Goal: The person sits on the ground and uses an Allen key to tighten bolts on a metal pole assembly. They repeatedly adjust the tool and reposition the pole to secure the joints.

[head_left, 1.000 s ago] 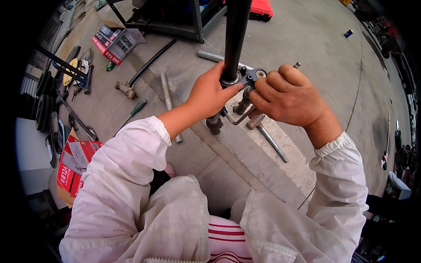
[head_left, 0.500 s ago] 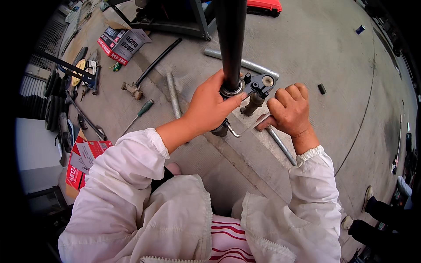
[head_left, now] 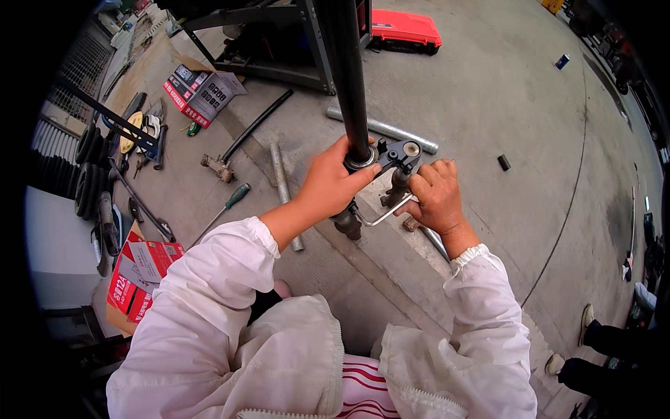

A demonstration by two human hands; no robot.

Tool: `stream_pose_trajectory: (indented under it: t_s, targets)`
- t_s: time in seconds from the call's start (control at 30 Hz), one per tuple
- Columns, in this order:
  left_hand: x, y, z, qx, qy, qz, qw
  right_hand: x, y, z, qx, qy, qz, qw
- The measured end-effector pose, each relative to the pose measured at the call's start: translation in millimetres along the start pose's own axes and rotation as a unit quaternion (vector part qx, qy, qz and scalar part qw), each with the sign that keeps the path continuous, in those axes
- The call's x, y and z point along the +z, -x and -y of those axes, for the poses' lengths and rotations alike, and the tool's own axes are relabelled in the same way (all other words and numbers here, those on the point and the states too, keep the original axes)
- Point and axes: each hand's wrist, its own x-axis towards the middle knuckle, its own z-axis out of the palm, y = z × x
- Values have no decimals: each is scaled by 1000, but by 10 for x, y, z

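From my distant seat I had the work square in the head view: the black tube (head_left: pixel 347 77) leaned up and away from the person, its lower end passing into a metal ring (head_left: pixel 363 162) above the concrete floor (head_left: pixel 481 91). The left hand (head_left: pixel 333 180) was wrapped around that lower end, thumb laid across toward the black bracket (head_left: pixel 393 155), which jutted to the right with a round hole at its outer end. The right hand (head_left: pixel 437 197) had its fingers curled in, pinching one end of a bent metal rod (head_left: pixel 380 218) — the other end ran to a dark fitting below the left hand, though I could not tell how deep it sat there. Under the bracket I saw two dark, stubby legs (head_left: pixel 347 223) pointing down. A long silver pipe (head_left: pixel 401 133) lay behind the bracket, a shorter pipe (head_left: pixel 281 188) to the left, and beyond that a green-handled screwdriver (head_left: pixel 237 195) — with a red case (head_left: pixel 408 29) farther off near a metal stand (head_left: pixel 317 42)
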Motion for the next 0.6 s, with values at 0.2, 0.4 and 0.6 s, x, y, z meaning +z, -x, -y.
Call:
stream_pose_trajectory:
  t_s: [0.2, 0.4, 0.6]
  targets:
    - [-78, -63, 79, 15, 82, 12, 996, -192, -90, 349, 1, 18, 42, 999]
    - [-240, -183, -5, -70, 182, 105, 975, 20, -132, 959, 51, -36, 77, 995]
    - [-102, -143, 19, -23, 69, -3, 997, -41, -259, 873, 34, -58, 100, 993]
